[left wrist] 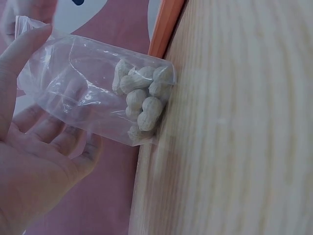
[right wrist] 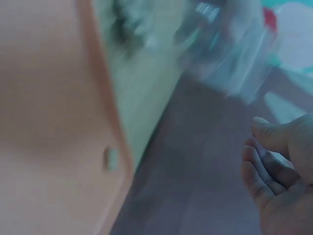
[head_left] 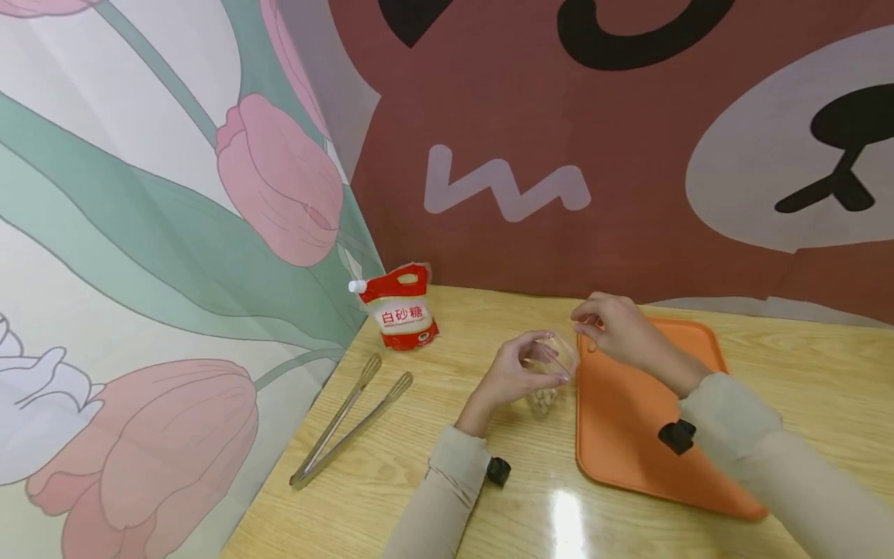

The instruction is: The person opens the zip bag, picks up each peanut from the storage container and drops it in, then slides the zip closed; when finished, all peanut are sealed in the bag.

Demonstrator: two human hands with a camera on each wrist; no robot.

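My left hand (head_left: 520, 369) grips the upper part of a clear plastic bag (left wrist: 105, 93), its thumb and fingers around the sides. Several unshelled peanuts (left wrist: 142, 88) lie gathered at the bag's bottom, which is down at the wooden tabletop (left wrist: 234, 127). Over the far left corner of an orange tray (head_left: 628, 419) is my right hand (head_left: 615, 326), with nothing between its relaxed, slightly bent fingers. Below that hand, one peanut (right wrist: 110, 158) lies on the tray near its edge. The right wrist view is blurred around the bag.
Metal tongs (head_left: 349, 423) lie spread apart on the table, left of my left hand. Behind them a red and white sugar pouch (head_left: 403, 310) with a white cap stands near the printed wall cloth (head_left: 489, 248). The tray's raised rim runs close beside the bag.
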